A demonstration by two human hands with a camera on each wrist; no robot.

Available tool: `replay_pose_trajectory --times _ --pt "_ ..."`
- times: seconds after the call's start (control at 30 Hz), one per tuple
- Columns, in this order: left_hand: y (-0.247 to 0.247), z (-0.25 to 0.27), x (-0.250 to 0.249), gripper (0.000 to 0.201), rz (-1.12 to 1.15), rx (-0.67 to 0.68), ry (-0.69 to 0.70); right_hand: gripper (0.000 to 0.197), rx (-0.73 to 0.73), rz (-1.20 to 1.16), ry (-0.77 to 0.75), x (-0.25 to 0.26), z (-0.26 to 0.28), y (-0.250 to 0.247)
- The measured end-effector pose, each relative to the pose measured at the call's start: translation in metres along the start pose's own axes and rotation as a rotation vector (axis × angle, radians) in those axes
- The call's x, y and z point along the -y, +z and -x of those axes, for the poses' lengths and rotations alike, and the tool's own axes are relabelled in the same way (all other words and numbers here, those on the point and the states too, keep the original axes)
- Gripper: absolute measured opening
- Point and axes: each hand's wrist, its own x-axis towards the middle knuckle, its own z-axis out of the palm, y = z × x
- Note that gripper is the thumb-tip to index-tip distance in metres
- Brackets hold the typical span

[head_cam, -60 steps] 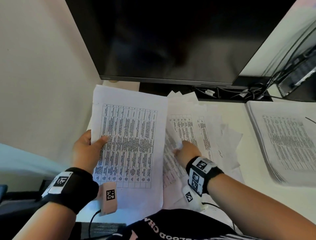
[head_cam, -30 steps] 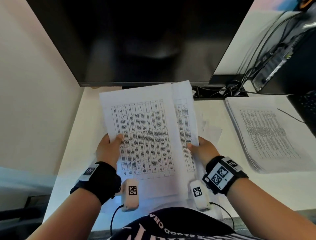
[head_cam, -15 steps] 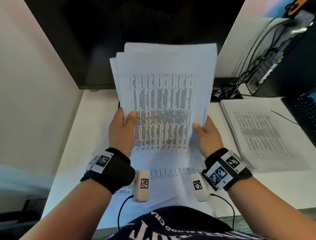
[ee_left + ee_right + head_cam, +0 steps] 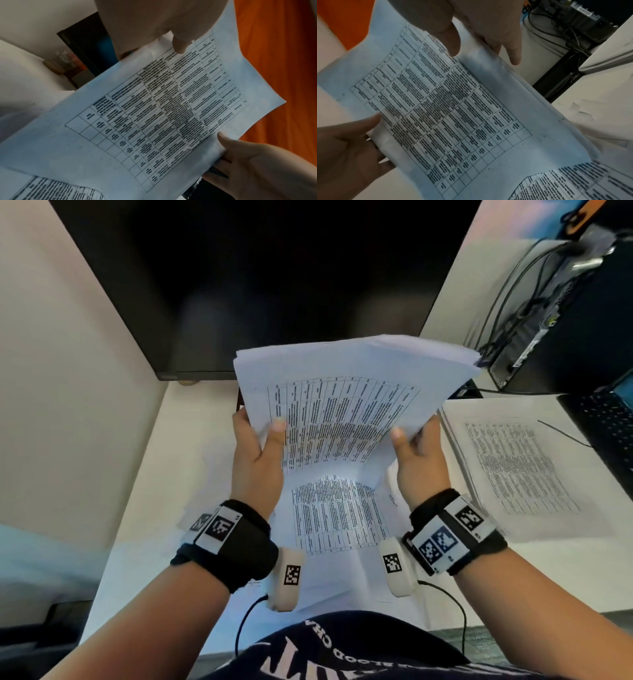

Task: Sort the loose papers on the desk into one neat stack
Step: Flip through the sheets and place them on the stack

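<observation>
1. The left hand pinched the left edge of the sheaf of papers, thumb on the printed face, fingers behind.
2. The right hand gripped the right edge likewise.
3. The sheaf stood at frame centre, raised before the monitor, bowed between the grips.
4. More loose sheets lay on the desk beneath; a finished stack lay at right.
5. Judgement: light, limp, slippery sheets; holding both side edges at mid-height looks best for squaring them.
</observation>
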Motion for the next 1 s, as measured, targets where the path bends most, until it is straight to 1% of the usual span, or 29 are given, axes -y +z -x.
replay_pose_trajectory --times 0.07,0.1,0.2,0.27,0.33,0.53,0.63,0.7,0.8,0.83,0.9,1.0 --pt "0.003 -0.002 0.003 0.037 0.015 0.003 -0.017 0.02 0.008 0.036 0.001 0.002 -0.002 0.004" --pt "0.004 -0.002 0.005 0.036 0.026 0.0 -0.035 0.018 0.01 0.051 0.006 0.003 -0.002 0.007" --pt "0.008 -0.003 0.008 0.03 0.053 -0.01 -0.084 0.022 0.006 0.052 0.031 0.002 -0.002 0.012" --pt "0.01 -0.004 0.01 0.026 0.031 -0.009 -0.108 0.026 0.013 0.053 0.037 0.0 -0.003 0.012" --pt "0.011 -0.006 0.01 0.027 -0.002 -0.019 -0.111 0.028 0.023 0.069 0.041 -0.001 -0.005 0.008" --pt "0.016 -0.014 0.006 0.022 -0.049 -0.104 -0.075 0.017 -0.002 0.044 0.034 0.001 -0.019 -0.016" --pt "0.025 -0.017 0.005 0.021 -0.052 -0.139 -0.075 0.02 0.069 0.098 0.069 0.0 -0.022 -0.03" --pt "0.033 -0.019 0.008 0.017 -0.069 -0.149 -0.108 0.018 0.117 0.138 0.107 -0.004 -0.023 -0.039" --pt "0.045 -0.02 0.011 0.019 -0.164 -0.141 -0.141 0.014 0.112 0.203 0.126 -0.009 -0.026 -0.054" --pt "0.049 -0.02 0.014 0.021 -0.201 -0.119 -0.144 0.013 0.105 0.218 0.13 -0.01 -0.028 -0.06" --pt "0.054 -0.017 0.016 0.024 -0.274 -0.026 -0.159 0.014 0.077 0.219 0.168 -0.015 -0.031 -0.072" --pt "0.06 -0.008 0.025 0.018 -0.322 0.158 -0.221 0.015 0.063 0.216 0.29 -0.03 -0.04 -0.094"
